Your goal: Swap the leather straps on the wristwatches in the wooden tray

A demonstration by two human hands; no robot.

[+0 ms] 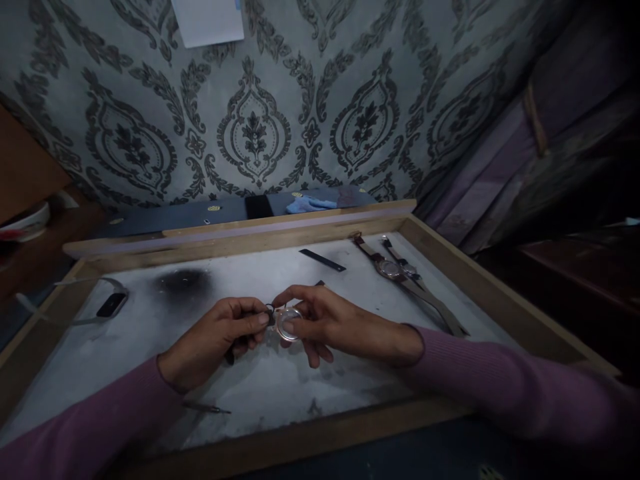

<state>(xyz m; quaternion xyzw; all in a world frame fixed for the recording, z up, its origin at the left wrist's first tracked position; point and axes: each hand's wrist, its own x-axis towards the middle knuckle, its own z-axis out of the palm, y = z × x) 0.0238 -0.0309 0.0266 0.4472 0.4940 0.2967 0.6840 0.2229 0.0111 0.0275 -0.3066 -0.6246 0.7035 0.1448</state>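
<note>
Over the middle of a wooden-framed tray (350,413), my right hand (345,325) is closed on a round watch case (287,325), its thumb lying on the face. Pinched in my left hand (217,331) is a small dark strap end (271,315), right at the side of the case. Whether the strap is joined to the case I cannot tell; the fingertips cover much of it. A thin pointed tool (207,407) lies below my left wrist.
To the right lie two strapped watches (389,268). A square-faced watch (111,305) with a pale strap rests at the left. Behind my right hand is a flat black strip (323,260). A blue cloth (311,204) sits beyond the tray's back edge, before the patterned wall.
</note>
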